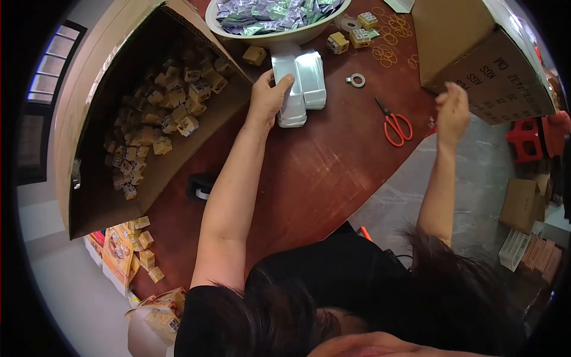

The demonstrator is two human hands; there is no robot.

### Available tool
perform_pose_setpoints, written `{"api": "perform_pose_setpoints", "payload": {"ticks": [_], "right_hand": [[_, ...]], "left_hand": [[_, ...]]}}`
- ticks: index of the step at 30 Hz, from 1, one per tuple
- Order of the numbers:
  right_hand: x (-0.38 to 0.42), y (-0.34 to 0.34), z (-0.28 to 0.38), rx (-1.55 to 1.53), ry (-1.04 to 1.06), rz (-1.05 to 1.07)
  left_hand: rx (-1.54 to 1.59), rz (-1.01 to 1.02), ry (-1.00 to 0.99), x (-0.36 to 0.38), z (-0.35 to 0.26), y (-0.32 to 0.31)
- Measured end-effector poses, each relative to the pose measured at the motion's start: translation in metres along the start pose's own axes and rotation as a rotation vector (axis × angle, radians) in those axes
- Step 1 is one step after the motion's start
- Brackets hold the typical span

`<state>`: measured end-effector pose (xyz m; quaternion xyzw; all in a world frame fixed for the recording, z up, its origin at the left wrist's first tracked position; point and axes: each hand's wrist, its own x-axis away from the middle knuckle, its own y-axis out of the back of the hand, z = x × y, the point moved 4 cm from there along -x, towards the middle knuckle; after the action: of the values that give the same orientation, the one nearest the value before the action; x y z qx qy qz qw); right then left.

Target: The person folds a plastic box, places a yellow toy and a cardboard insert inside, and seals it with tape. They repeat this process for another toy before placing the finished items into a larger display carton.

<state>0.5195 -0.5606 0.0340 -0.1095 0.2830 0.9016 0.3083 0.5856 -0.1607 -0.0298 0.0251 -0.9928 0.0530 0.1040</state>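
My left hand grips a stack of clear plastic trays, its thumb lying across the top and the other fingers mostly hidden at the side. A second stack of clear plastic trays lies right against it on the table. Off to the right, my right hand is raised beside the printed cardboard box. Its fingers are loosely bent and a little apart, with nothing visible in them. Red-handled scissors and a small roll of tape lie on the table between my hands.
At the left, a big open carton holds many small yellow boxes. A white bowl of shiny sachets stands at the back. Rubber bands and a few yellow boxes lie beside it. A black tape dispenser sits near my left forearm.
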Motion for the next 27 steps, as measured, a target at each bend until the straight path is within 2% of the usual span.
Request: {"api": "perform_pose_setpoints", "payload": {"ticks": [1,2,3,5,6,7,8,9,10,11,12,14,16,18,20,22,24,25,27], "right_hand": [[0.006,0.037,-0.035,0.157,-0.011,-0.051],[0.012,0.07,-0.072,0.315,0.074,-0.117],[0.025,0.097,-0.105,0.474,0.158,-0.183],[0.072,0.135,-0.153,1.222,-0.036,-0.223],[0.084,0.149,-0.165,1.226,-0.04,-0.234],[0.093,0.159,-0.177,1.248,-0.156,-0.131],[0.101,0.167,-0.19,1.266,-0.273,-0.023],[0.105,0.169,-0.183,1.266,-0.277,-0.028],[0.108,0.165,-0.18,1.302,-0.307,0.034],[0.106,0.158,-0.175,1.332,-0.33,0.096],[0.101,0.149,-0.167,1.322,-0.315,0.095],[0.097,0.131,-0.137,1.352,-0.072,-0.087],[0.078,0.111,-0.06,0.93,0.241,-0.245],[0.073,0.079,0.041,0.459,0.47,-0.145],[0.088,0.028,0.116,-0.131,0.506,0.15],[0.124,-0.023,0.191,-0.253,0.783,0.32],[0.159,-0.071,0.233,-0.17,0.965,0.438],[0.175,-0.085,0.248,-0.188,1.016,0.483],[0.207,-0.11,0.27,-0.224,1.177,0.603]], "left_hand": [[-0.135,-0.027,-0.038,0.001,-0.003,-0.001],[-0.27,-0.053,-0.078,0.002,-0.007,-0.002],[-0.265,-0.047,-0.078,0.003,-0.01,-0.004],[-0.798,-0.255,-0.319,0.01,-0.027,-0.006],[-0.859,-0.361,-0.467,0.014,-0.031,-0.008],[-0.855,-0.355,-0.475,0.014,-0.036,-0.01],[-0.79,-0.331,-0.366,0.013,-0.037,-0.006],[-0.724,-0.309,-0.258,0.012,-0.037,-0.004],[-0.722,-0.31,-0.264,0.014,-0.037,-0.005],[-0.741,-0.358,-0.36,0.015,-0.041,-0.004],[-0.762,-0.413,-0.452,0.017,-0.044,0.0],[-0.804,-0.478,-0.475,0.028,-0.05,0.003],[-0.072,-0.276,-0.231,0.051,-0.065,-0.001],[-0.039,-0.216,-0.261,0.098,-0.087,-0.002],[-0.063,-0.138,-0.274,0.143,-0.096,0.001],[-0.058,-0.125,-0.305,0.189,-0.095,0.008],[-0.096,-0.145,-0.447,0.23,-0.093,0.022],[-0.101,-0.192,-0.441,0.242,-0.088,0.037],[-0.149,-0.415,-0.569,0.271,-0.078,0.077]]}}
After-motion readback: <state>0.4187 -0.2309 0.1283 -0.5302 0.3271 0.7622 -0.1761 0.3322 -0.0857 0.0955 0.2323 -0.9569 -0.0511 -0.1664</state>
